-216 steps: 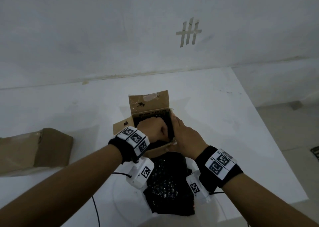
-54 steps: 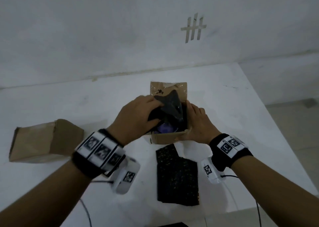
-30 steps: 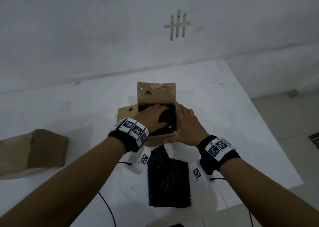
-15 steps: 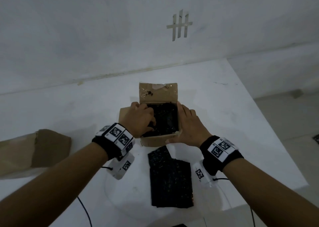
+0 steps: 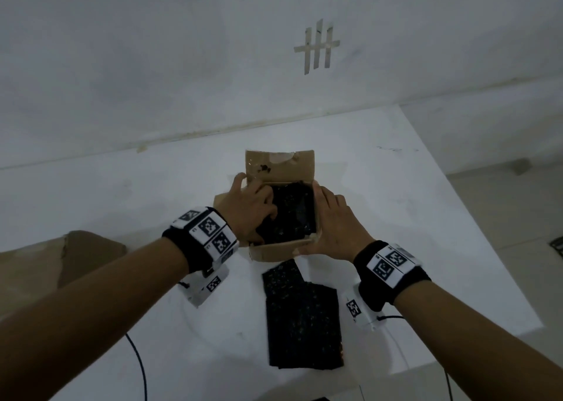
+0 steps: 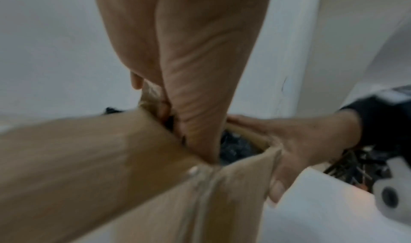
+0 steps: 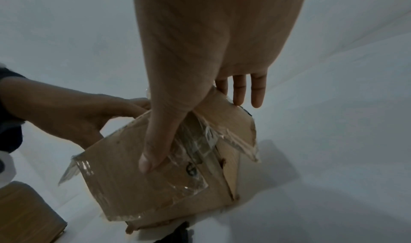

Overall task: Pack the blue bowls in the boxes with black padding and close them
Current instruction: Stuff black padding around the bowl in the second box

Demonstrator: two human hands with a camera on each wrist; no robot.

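An open cardboard box [image 5: 280,249] stands mid-table, its far flap upright and its left flap folded outward. Black padding [image 5: 292,214] fills its opening; no blue bowl shows. My left hand [image 5: 253,208] reaches in at the left wall, fingers bent down onto the padding's edge, thumb in the near-left corner, index finger at the far flap. The left wrist view shows that thumb going down between box [image 6: 111,159] and padding [image 6: 235,146]. My right hand [image 5: 332,227] lies flat against the right wall, fingers straight, with the thumb on the taped front face [image 7: 133,176].
A loose slab of black padding [image 5: 301,318] lies just in front of the box. A second cardboard box [image 5: 76,257] rests at the left. The white table [image 5: 426,217] ends close at the right and front; a wall rises behind. A cable [image 5: 137,355] trails below my left arm.
My left hand went from pressing the padding's middle to its left edge, index finger now reaching the far flap. The right hand has stayed against the right wall.
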